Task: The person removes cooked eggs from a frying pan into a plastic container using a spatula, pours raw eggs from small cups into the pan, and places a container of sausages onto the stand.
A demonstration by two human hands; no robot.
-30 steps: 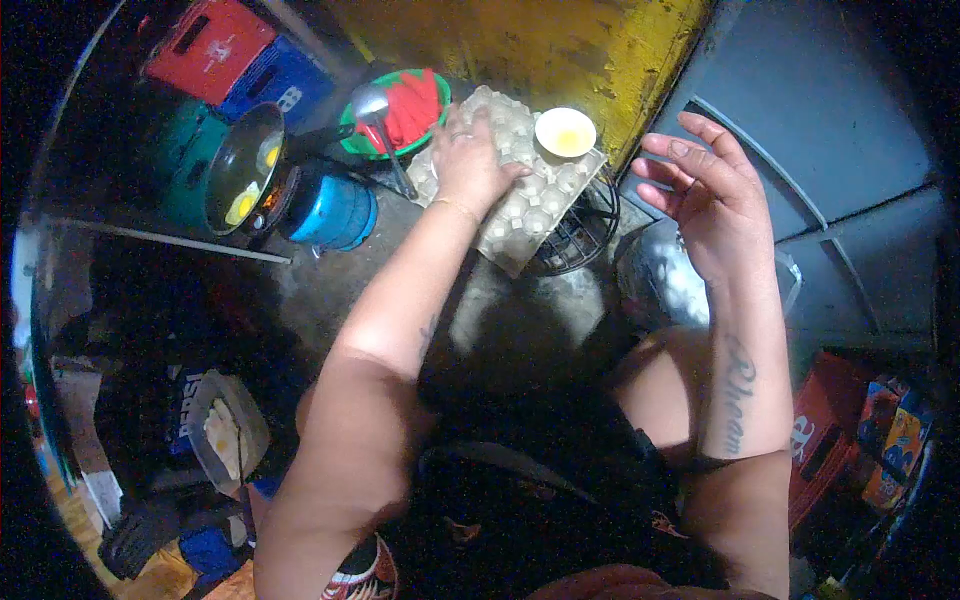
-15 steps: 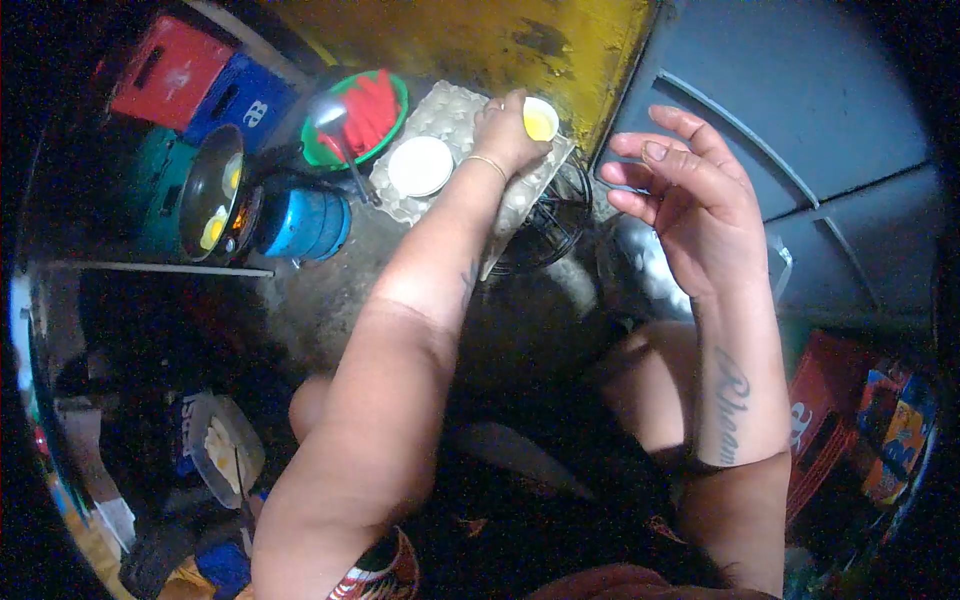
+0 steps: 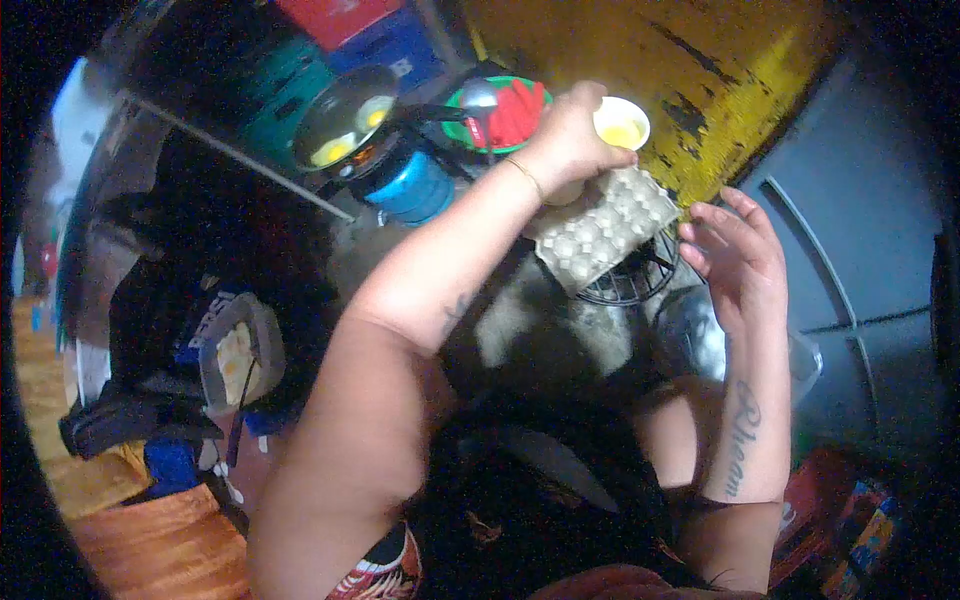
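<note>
My left hand grips a small white bowl with yellow egg in it, held above the grey egg tray. Part of another pale bowl shows under my left wrist, on the tray. My right hand is raised to the right of the tray, fingers apart and curved, holding nothing. Left of the tray, two eggs with yellow yolks lie in a dark pan over a flame, beside a blue gas canister.
A green basin with red items and a ladle stands behind my left forearm. A black wire fan guard lies under the tray. A plastic container is at the lower left. Grey panels stand at the right.
My left hand has gone from the egg tray to the bowl of egg and lifted it off the tray. The view has turned, shifting the scene. My right hand stays raised and open.
</note>
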